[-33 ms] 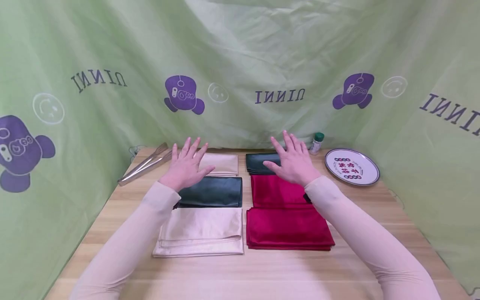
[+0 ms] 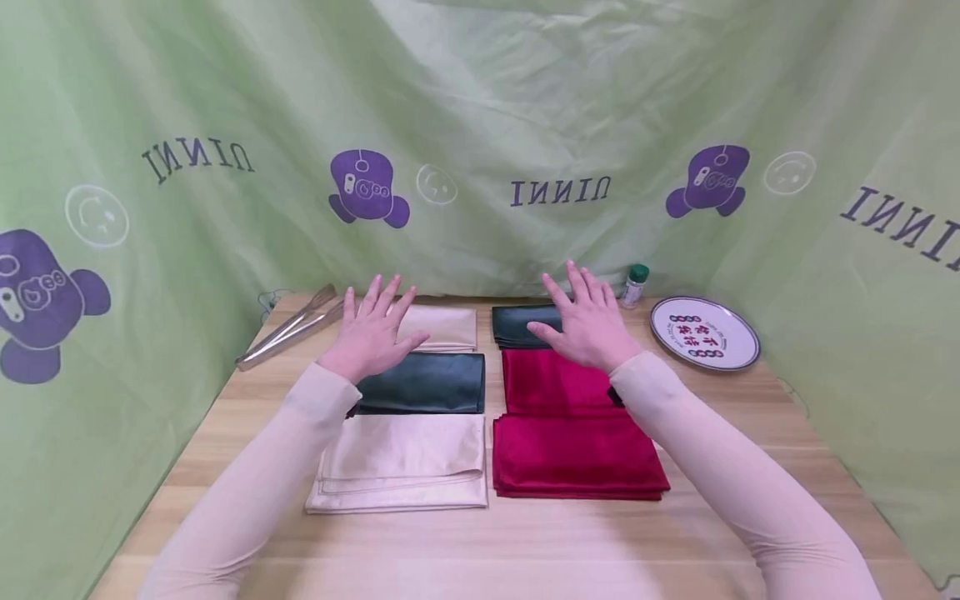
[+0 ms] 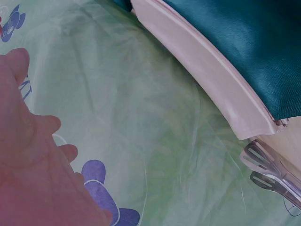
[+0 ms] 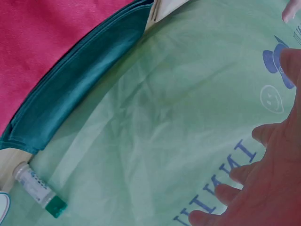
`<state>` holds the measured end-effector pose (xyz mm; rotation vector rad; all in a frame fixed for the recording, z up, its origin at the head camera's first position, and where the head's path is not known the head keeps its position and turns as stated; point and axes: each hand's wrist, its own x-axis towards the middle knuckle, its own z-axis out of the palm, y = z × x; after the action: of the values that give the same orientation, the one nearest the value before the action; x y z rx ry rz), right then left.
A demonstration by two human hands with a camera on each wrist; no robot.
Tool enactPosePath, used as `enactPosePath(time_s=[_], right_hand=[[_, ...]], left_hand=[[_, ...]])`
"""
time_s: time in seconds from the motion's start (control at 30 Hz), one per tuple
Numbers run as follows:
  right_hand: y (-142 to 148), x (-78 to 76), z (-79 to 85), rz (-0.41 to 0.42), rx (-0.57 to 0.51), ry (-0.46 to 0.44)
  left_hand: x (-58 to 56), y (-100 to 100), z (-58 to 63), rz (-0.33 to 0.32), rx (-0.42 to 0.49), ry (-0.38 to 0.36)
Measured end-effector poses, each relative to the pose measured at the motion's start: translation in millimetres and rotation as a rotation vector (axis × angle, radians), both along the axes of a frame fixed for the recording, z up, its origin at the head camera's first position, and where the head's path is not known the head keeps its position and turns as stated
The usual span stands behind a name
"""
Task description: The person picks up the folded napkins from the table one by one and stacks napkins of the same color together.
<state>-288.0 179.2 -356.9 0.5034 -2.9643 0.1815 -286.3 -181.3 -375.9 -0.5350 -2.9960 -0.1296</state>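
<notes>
My left hand [image 2: 373, 333] is held over the left column of folded cloths with its fingers spread. Nothing is in it. Beneath it lie a dark green satin cloth [image 2: 431, 385] and, behind that, a cream cloth [image 2: 446, 327]; a larger cream cloth [image 2: 420, 454] lies nearer the front. Over the right column, my right hand [image 2: 588, 321] is likewise spread and holds nothing. A green cloth [image 2: 517, 325], a red cloth [image 2: 551, 379] and a front red cloth [image 2: 577, 458] lie there. Both wrist views show extended fingers in front of the backdrop.
Metal tongs [image 2: 288, 327] lie at the table's back left. At the back right stand a small green-capped bottle [image 2: 634, 286] and a white plate [image 2: 738, 337] with red lettering. A green printed curtain [image 2: 480, 100] encloses the wooden table [image 2: 450, 558] at the back and sides.
</notes>
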Motion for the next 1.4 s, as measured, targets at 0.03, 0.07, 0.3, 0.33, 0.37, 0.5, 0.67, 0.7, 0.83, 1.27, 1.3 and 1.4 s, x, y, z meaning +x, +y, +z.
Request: enactPosePath(time_s=[0.03,0.07,0.3,0.33,0.37,0.5,0.67,0.7,0.83,1.27,1.3,1.4], right_hand=[[1.8,0.3,-0.2,-0.002,-0.003,-0.005],[3.7,0.8,-0.5,-0.004,-0.007,-0.006],[29.8,9.4,1.8,-0.024,-0.062,-0.022],[34.3,11.3,2.4,-0.025,-0.072,-0.025],[39.0,13.3,3.2,-0.027,-0.085,-0.034],[56.8,23.1,7.7,-0.031,-0.138,-0.074],[80.0,41.8,6.8,-0.026,-0.229,-0.151],[85.0,46.2,4.5,-0.02,-0.249,-0.169],[105.8,65.9,-10.0,-0.003,-0.291,-0.242],[128.5,118.6,-66.8,-0.061,-0.272,-0.487],[126.8,120.4,-69.9,-0.064,-0.266,-0.503],[121.9,125.3,-77.5,-0.061,-0.231,-0.492]], left_hand=[[0.3,0.6,-0.3,-0.001,0.005,0.003],[1.0,1.3,-0.2,-0.002,0.006,0.004],[9.5,10.0,2.7,-0.018,0.041,-0.008],[12.2,12.7,3.1,-0.027,0.057,-0.009],[15.4,16.3,3.6,-0.036,0.076,-0.013],[32.6,36.7,3.3,-0.106,0.155,-0.016],[58.4,71.1,-11.1,-0.197,0.231,-0.028],[64.6,77.8,-15.3,-0.209,0.237,-0.041],[89.4,100.0,-31.3,-0.265,0.225,-0.098],[123.0,130.2,-68.9,-0.206,0.236,-0.247],[123.9,132.4,-70.8,-0.194,0.221,-0.235],[127.2,140.3,-74.9,-0.164,0.167,-0.197]])
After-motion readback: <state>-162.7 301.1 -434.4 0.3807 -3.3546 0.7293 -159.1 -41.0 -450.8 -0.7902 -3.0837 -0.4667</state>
